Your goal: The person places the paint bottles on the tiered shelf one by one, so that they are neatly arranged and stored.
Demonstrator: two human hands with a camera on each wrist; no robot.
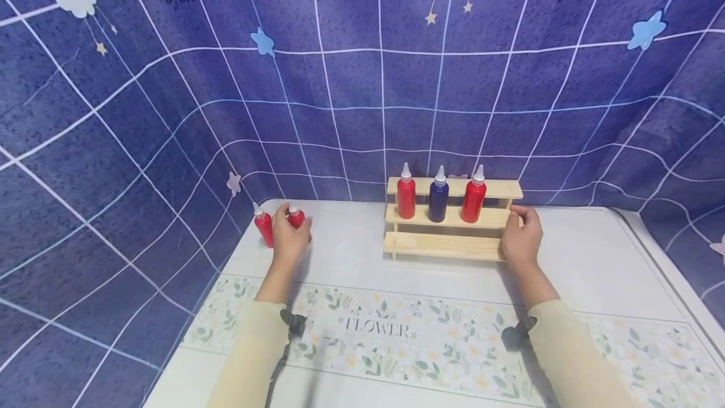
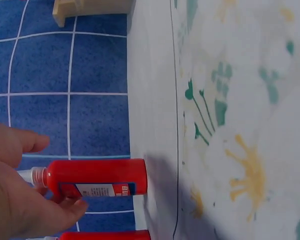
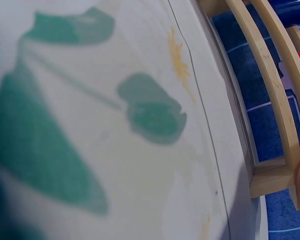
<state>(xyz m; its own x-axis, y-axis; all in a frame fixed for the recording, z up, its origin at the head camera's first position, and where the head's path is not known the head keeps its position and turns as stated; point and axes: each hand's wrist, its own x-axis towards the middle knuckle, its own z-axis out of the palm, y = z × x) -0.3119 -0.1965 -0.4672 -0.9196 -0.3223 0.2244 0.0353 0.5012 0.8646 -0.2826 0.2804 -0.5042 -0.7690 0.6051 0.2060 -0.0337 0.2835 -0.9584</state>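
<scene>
At the left of the table, my left hand [image 1: 291, 236] is around a red squeeze bottle [image 2: 97, 177] with a white nozzle. In the left wrist view, its thumb stands a little apart from the bottle, with the other fingers along the opposite side. A second red bottle [image 1: 264, 226] stands just left of that hand. My right hand [image 1: 522, 236] holds the right end of a three-tier wooden rack [image 1: 447, 245]; its fingers are mostly outside the right wrist view. On the middle tier stand a red bottle [image 1: 406, 197], a dark blue bottle [image 1: 438, 199] and another red bottle [image 1: 473, 200].
The white table [image 1: 345, 238] has a floral runner strip [image 1: 374, 332] across its front part. A blue checked curtain [image 1: 351, 80] hangs behind the rack and along the left side of the table.
</scene>
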